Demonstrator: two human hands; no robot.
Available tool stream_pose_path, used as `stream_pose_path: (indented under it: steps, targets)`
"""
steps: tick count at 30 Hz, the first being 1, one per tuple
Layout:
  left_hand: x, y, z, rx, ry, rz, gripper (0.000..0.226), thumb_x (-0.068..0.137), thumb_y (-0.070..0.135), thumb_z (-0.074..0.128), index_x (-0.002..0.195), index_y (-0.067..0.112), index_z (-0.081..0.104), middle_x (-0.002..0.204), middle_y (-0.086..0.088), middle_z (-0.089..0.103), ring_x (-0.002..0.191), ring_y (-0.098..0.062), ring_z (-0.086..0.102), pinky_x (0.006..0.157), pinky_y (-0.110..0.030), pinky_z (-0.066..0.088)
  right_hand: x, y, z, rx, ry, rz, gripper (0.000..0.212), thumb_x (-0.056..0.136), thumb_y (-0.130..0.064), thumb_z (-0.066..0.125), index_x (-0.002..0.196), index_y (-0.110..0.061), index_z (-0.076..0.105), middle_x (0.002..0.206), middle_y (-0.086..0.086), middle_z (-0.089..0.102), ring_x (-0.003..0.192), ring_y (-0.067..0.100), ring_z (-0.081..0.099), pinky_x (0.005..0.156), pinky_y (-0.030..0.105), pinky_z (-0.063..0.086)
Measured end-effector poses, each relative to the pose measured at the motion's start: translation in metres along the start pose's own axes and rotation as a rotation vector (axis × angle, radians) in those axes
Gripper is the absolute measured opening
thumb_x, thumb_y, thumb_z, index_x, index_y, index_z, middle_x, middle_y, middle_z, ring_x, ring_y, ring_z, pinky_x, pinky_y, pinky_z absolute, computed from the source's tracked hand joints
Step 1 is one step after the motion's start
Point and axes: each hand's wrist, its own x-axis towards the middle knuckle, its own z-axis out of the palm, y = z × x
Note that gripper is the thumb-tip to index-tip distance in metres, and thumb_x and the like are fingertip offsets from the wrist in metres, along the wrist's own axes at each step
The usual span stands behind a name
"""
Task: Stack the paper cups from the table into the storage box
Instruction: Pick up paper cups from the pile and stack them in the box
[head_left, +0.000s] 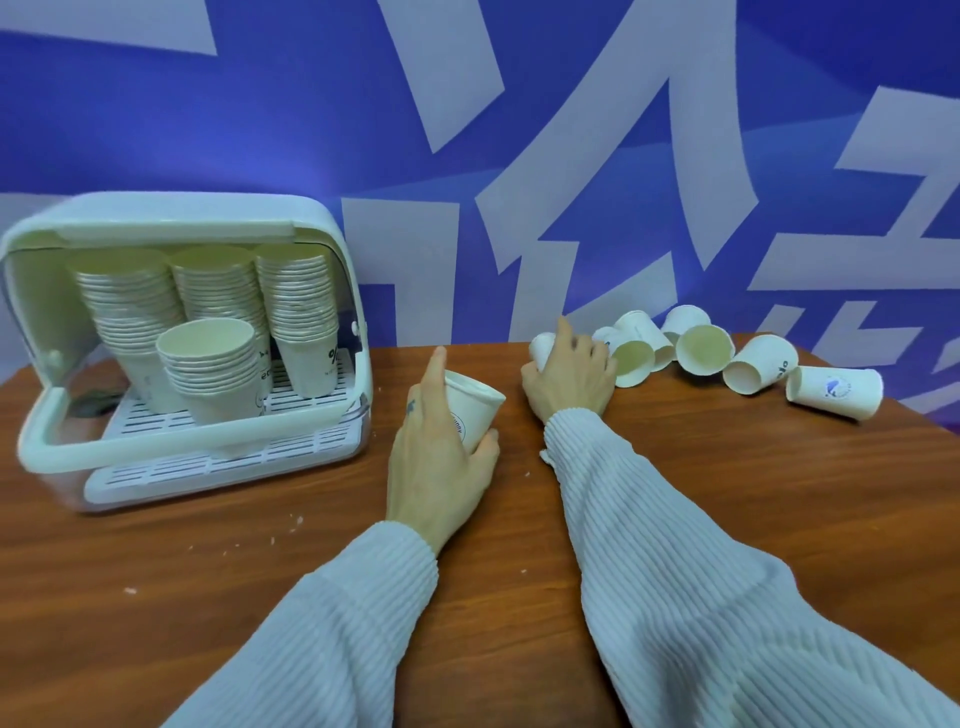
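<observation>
Left hand (441, 447) grips a paper cup (474, 410); right hand (569, 374) grasps another cup (541, 349). Risk: right hand's knuckles knock neighbouring loose cups (698, 351) rolling.

Percent sign "%" in black on bottom cup of right-hand stack (306, 332) inside storage box (332, 244). Partial black letters, seemingly "olo", on fallen cup (761, 364) on table (675, 467). Blue round logo on end cup (836, 391), lettering too small to read. Blue curved print on held cup (470, 410), illegible.
</observation>
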Motion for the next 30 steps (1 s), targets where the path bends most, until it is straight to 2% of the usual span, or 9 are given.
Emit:
stream_pose_path:
  steps: [4, 6, 10, 13, 17, 20, 23, 27, 30]
  targets:
    - [-0.008, 0.008, -0.013, -0.074, 0.011, -0.021, 0.099, 0.088, 0.030, 0.076, 0.160, 0.035, 0.008, 0.154, 0.001, 0.039, 0.135, -0.018, 0.044, 0.095, -0.023, 0.033, -0.026, 0.005, -0.022, 0.162, -0.108, 0.020, 0.055, 0.089, -0.047, 0.059, 0.140, -0.031, 0.053, 0.151, 0.010, 0.045, 0.136, 0.032, 0.045, 0.105, 0.047, 0.039]
    - [-0.012, 0.012, -0.021, -0.117, 0.029, -0.026, 0.099, 0.088, 0.029, 0.077, 0.160, 0.034, 0.009, 0.158, 0.001, 0.035, 0.140, -0.018, 0.041, 0.100, -0.023, 0.031, -0.042, 0.007, -0.034, 0.244, -0.168, 0.030, 0.056, 0.089, -0.049, 0.060, 0.142, -0.032, 0.048, 0.154, 0.009, 0.042, 0.134, 0.033, 0.048, 0.100, 0.049, 0.045]
    - [-0.019, 0.015, -0.048, -0.214, 0.084, -0.027, 0.101, 0.087, 0.028, 0.078, 0.161, 0.029, 0.011, 0.164, 0.004, 0.028, 0.147, -0.013, 0.032, 0.109, -0.024, 0.028, -0.072, 0.007, -0.061, 0.281, -0.271, -0.018, 0.072, 0.094, -0.052, 0.055, 0.157, -0.033, 0.026, 0.134, 0.008, 0.061, 0.120, 0.034, 0.058, 0.090, 0.047, 0.051]
    - [-0.028, 0.012, -0.079, -0.250, 0.147, 0.000, 0.100, 0.086, 0.026, 0.079, 0.160, 0.029, 0.013, 0.162, 0.004, 0.032, 0.144, -0.011, 0.036, 0.111, -0.023, 0.032, -0.085, -0.001, -0.085, 0.312, -0.368, -0.027, 0.068, 0.091, -0.056, 0.055, 0.152, -0.035, 0.034, 0.124, 0.004, 0.066, 0.107, 0.029, 0.063, 0.089, 0.044, 0.055]
    - [-0.028, 0.006, -0.132, -0.308, 0.347, -0.016, 0.097, 0.087, 0.022, 0.080, 0.160, 0.027, 0.015, 0.160, 0.006, 0.032, 0.138, -0.003, 0.035, 0.095, 0.006, 0.027, -0.099, -0.049, -0.123, 0.837, -0.292, -0.058, 0.053, 0.086, -0.040, 0.076, 0.127, -0.030, 0.042, 0.107, -0.009, 0.059, 0.098, 0.017, 0.064, 0.080, 0.037, 0.060]
    - [-0.019, -0.008, -0.171, -0.372, 0.511, -0.050, 0.095, 0.087, 0.019, 0.079, 0.159, 0.026, 0.017, 0.154, 0.011, 0.033, 0.133, -0.001, 0.037, 0.088, 0.009, 0.028, -0.106, -0.105, -0.143, 1.140, -0.253, -0.127, 0.056, 0.083, -0.029, 0.083, 0.126, -0.026, 0.046, 0.114, -0.011, 0.058, 0.105, 0.011, 0.062, 0.086, 0.035, 0.060]
    - [-0.011, -0.030, -0.199, -0.433, 0.636, -0.093, 0.084, 0.093, 0.018, 0.070, 0.159, 0.022, 0.018, 0.152, 0.005, 0.037, 0.132, -0.010, 0.044, 0.093, 0.002, 0.035, -0.110, -0.164, -0.153, 1.309, -0.283, -0.223, 0.064, 0.087, -0.025, 0.081, 0.139, -0.029, 0.044, 0.119, -0.014, 0.058, 0.106, 0.002, 0.061, 0.087, 0.022, 0.054]
    - [-0.008, -0.046, -0.213, -0.435, 0.694, -0.190, 0.086, 0.089, 0.031, 0.066, 0.159, 0.028, 0.016, 0.142, 0.010, 0.041, 0.120, -0.013, 0.052, 0.100, -0.032, 0.045, -0.110, -0.224, -0.146, 1.229, -0.275, -0.363, 0.072, 0.090, -0.030, 0.074, 0.153, -0.022, 0.042, 0.146, -0.003, 0.053, 0.132, 0.016, 0.052, 0.111, 0.040, 0.046]
    - [-0.006, -0.050, -0.213, -0.458, 0.701, -0.183, 0.087, 0.086, 0.035, 0.066, 0.158, 0.033, 0.015, 0.142, 0.008, 0.043, 0.119, -0.015, 0.054, 0.103, -0.045, 0.049, -0.107, -0.243, -0.134, 0.998, -0.306, -0.459, 0.071, 0.094, -0.034, 0.070, 0.156, -0.018, 0.040, 0.157, 0.004, 0.046, 0.142, 0.021, 0.043, 0.118, 0.039, 0.036]
